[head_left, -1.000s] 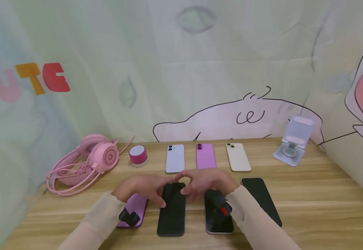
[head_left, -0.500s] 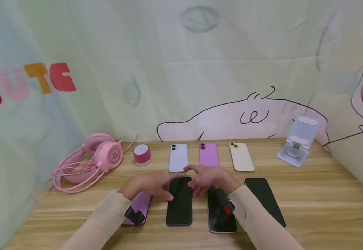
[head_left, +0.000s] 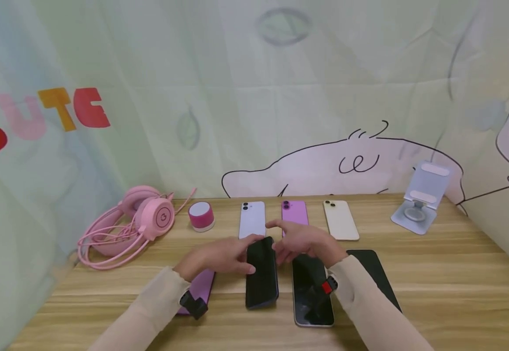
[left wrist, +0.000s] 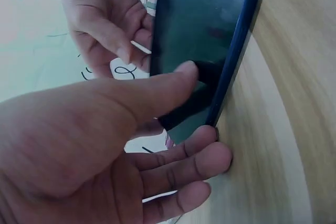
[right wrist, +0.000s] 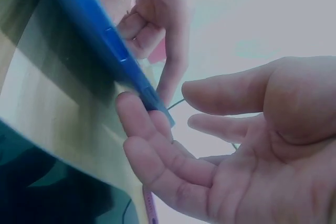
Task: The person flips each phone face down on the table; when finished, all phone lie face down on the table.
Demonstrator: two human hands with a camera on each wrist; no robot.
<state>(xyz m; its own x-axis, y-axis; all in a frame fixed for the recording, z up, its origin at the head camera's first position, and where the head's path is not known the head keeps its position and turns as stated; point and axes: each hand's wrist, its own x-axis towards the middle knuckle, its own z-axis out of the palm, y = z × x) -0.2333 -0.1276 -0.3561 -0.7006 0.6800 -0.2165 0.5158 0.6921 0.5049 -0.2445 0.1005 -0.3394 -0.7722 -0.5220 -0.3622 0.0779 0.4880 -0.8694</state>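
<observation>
A dark smartphone with a blue edge (head_left: 262,278) is tilted, screen up, between the two hands. My left hand (head_left: 224,256) pinches its upper left part, with the thumb over the screen and the index finger along the top end. In the left wrist view the phone's lower edge (left wrist: 233,51) is near the wood. My right hand (head_left: 303,241) is at the opposite side; in the right wrist view its fingertips (right wrist: 134,111) meet the phone's blue side (right wrist: 113,51), while the thumb stands apart. Under the right wrist lies a black-screened phone with a pale rim (head_left: 311,297).
A purple phone (head_left: 203,285) lies beneath the left wrist, another dark phone (head_left: 377,273) by the right sleeve. Along the back stand pink headphones (head_left: 149,217), a pink-and-white cylinder (head_left: 202,218), white (head_left: 252,219), purple (head_left: 295,213) and cream (head_left: 341,220) phones, and a folding stand (head_left: 421,197).
The dark blue-edged phone has shifted away from the body and to the right, and now tilts. Both hands moved with it, the left thumb staying over the screen. The camera view turned slightly left.
</observation>
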